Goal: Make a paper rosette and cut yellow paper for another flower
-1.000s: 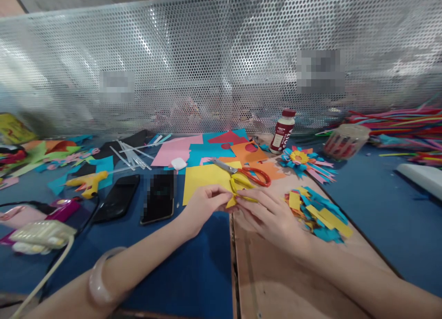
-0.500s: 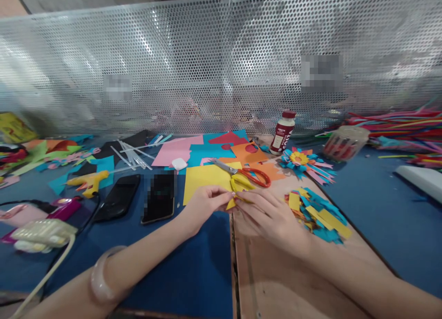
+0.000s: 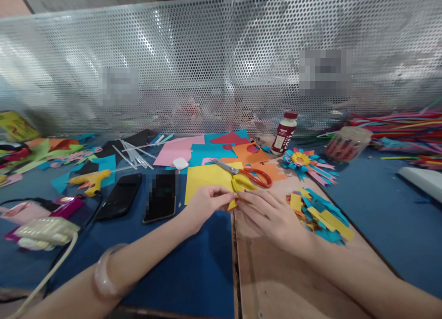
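Both hands meet at the middle of the table, pinching a small folded piece of yellow paper (image 3: 232, 204). My left hand (image 3: 209, 204) holds its left side between thumb and fingers. My right hand (image 3: 269, 213) has its fingertips closed on the right side, and they hide part of the paper. Just beyond the fingers lie scissors (image 3: 257, 175) with one orange and one yellow handle. Under the blades is a yellow paper sheet (image 3: 202, 181). A pile of cut paper strips (image 3: 322, 217), blue and yellow, lies right of my right hand.
Two phones (image 3: 120, 197) lie left, near a yellow glue gun (image 3: 90, 181), glue sticks (image 3: 134, 153) and a power strip (image 3: 48, 231). Behind are coloured sheets (image 3: 179, 148), a bottle (image 3: 285, 134), a paper flower (image 3: 300, 159) and a tipped clear cup (image 3: 347, 144). A perforated metal screen (image 3: 207, 66) stands behind.
Both hands stay on the small yellow paper with almost the same grip. The whole view has shifted slightly; nothing on the table has visibly moved.
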Motion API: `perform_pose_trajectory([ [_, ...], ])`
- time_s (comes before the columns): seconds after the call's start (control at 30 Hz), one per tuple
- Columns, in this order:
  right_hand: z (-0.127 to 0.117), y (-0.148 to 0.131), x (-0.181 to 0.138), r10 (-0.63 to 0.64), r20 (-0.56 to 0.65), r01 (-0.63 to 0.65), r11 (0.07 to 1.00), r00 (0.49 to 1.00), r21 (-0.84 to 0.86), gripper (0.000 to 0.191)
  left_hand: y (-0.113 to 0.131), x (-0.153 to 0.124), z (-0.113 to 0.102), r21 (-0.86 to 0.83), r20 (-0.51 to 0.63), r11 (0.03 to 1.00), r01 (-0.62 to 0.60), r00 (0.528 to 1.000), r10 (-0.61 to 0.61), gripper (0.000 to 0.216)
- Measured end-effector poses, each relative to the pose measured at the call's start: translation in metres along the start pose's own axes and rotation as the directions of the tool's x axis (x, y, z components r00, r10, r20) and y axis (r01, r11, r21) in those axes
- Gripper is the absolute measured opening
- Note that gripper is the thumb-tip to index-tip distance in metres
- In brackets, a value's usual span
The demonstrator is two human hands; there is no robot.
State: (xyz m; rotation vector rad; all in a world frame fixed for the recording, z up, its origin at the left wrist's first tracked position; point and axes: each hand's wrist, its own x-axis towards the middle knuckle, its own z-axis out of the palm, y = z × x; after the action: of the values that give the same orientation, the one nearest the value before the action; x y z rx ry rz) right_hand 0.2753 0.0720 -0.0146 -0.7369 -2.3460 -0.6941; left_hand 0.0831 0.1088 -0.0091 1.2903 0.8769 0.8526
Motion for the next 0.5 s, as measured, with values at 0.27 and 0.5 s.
perform_pose_trajectory([
  [0.27, 0.003, -0.007, 0.004, 0.345, -0.009, -0.319, 0.876, 0.938, 0.362, 0.023, 0.003, -0.001, 0.001, 0.083, -0.021, 0.995, -0.047, 0.999, 0.049, 0.021],
  [0.5, -0.001, -0.016, 0.014, 0.732, 0.415, -0.774, 0.240, 0.541, 0.585, 0.024, 0.006, -0.002, -0.001, 0.230, -0.011, 0.964, -0.132, 0.990, 0.138, 0.019],
])
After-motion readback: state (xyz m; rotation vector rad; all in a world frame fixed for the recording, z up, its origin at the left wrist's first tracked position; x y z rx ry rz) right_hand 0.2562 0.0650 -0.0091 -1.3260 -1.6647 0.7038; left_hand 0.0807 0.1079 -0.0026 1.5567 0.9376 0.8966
